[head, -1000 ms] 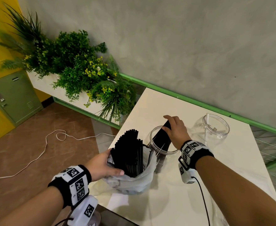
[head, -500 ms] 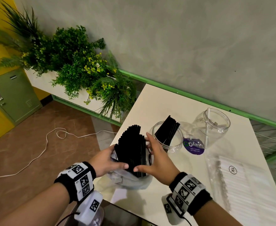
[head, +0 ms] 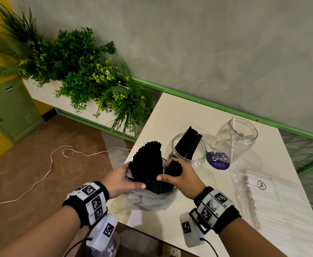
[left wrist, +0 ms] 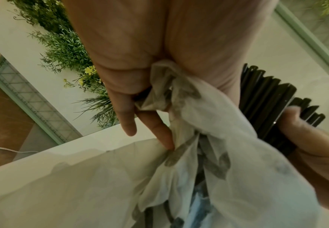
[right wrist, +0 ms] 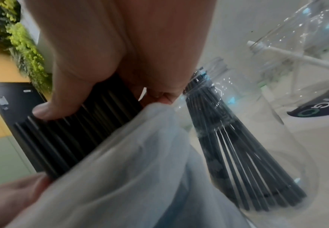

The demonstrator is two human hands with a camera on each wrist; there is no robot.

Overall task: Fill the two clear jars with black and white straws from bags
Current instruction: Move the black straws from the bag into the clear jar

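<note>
The right hand (head: 179, 175), which a second ago was lowering a bunch into the nearer clear plastic jar (head: 188, 152), is now back at the crumpled translucent plastic bag (head: 152, 198) and closed around a fresh small bunch of thin black straws (head: 173, 167), thumb and fingers pinching it apart from the main sheaf (head: 148, 167). That suggests one more load is about to follow the dark straws already leaning in that jar, just beyond the right hand. The left hand (head: 120, 179) grips the bag's gathered rim, steadying it upright. The straws look stiff, glossy and tightly packed. Beyond the right hand, the farther clear jar (head: 235, 140) holds one white straw (head: 232, 138).
</note>
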